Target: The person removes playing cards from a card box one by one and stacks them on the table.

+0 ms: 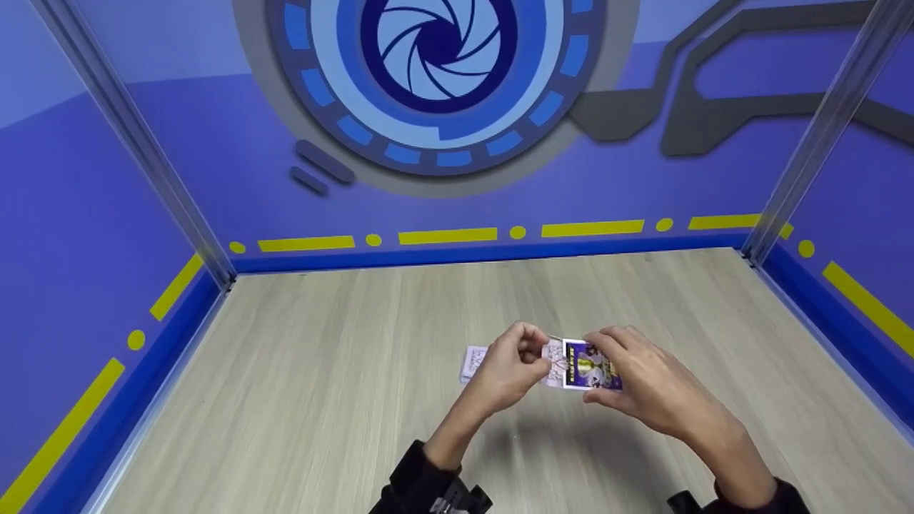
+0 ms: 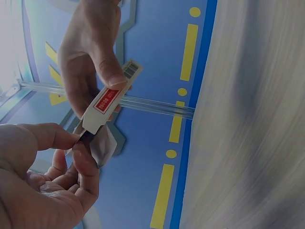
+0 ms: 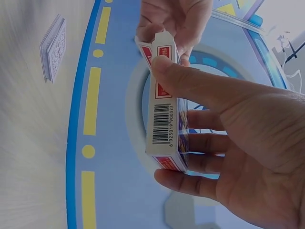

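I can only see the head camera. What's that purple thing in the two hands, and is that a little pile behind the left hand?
Observer: It's a card box. The right wrist view shows a barcode on its narrow side, which your view hides.
Operator: How is the right hand holding it?
Observer: The right hand has its thumb along the barcode side and its fingers round the far side.
Operator: And the left hand?
Observer: In the left wrist view, the left hand pinches the flap at the box's end between thumb and finger.
Operator: And the pile?
Observer: It's a stack of cards lying on the wooden table, apart from both hands.
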`<action>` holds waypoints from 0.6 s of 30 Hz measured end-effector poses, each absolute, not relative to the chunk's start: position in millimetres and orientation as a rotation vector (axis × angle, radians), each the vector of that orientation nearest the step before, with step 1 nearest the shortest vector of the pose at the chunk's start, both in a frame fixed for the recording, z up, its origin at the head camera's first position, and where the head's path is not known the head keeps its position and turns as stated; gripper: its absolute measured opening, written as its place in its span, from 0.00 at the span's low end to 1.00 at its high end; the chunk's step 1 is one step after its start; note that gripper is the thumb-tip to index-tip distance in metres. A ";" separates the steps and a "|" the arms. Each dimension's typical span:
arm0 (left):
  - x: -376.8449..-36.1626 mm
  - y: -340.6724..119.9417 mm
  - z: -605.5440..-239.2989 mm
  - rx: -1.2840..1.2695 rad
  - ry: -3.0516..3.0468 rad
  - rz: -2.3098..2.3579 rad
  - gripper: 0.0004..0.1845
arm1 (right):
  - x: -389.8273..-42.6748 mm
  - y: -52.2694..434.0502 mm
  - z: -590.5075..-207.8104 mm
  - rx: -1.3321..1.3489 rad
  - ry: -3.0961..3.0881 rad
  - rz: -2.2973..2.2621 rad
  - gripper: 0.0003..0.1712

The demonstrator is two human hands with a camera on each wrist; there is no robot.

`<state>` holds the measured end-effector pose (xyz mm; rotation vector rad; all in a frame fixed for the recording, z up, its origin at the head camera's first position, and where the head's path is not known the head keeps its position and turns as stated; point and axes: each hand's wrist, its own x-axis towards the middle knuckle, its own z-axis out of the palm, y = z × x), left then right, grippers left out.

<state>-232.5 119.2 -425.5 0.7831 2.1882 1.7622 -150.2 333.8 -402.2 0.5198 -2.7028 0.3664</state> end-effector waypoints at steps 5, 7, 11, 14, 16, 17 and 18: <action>-233.8 116.0 -423.7 0.861 2.306 1.722 0.08 | -150.6 336.7 -403.4 0.487 -2.711 0.362 0.41; -234.6 114.3 -423.6 0.914 2.358 1.714 0.08 | -150.8 338.0 -403.7 0.485 -2.709 0.360 0.41; -236.0 109.0 -420.8 1.026 2.462 1.618 0.12 | -151.6 340.3 -403.7 0.494 -2.704 0.354 0.41; -234.5 104.6 -416.1 1.083 2.585 1.402 0.19 | -151.8 340.9 -403.3 0.502 -2.702 0.348 0.41; -232.3 102.1 -412.9 1.123 2.669 1.233 0.18 | -151.8 340.8 -403.2 0.502 -2.705 0.345 0.41; -230.9 101.2 -411.8 1.142 2.706 1.155 0.18 | -151.6 340.6 -403.1 0.501 -2.709 0.343 0.41; -229.8 100.5 -410.9 1.160 2.728 1.097 0.18 | -151.5 340.3 -403.1 0.501 -2.714 0.342 0.41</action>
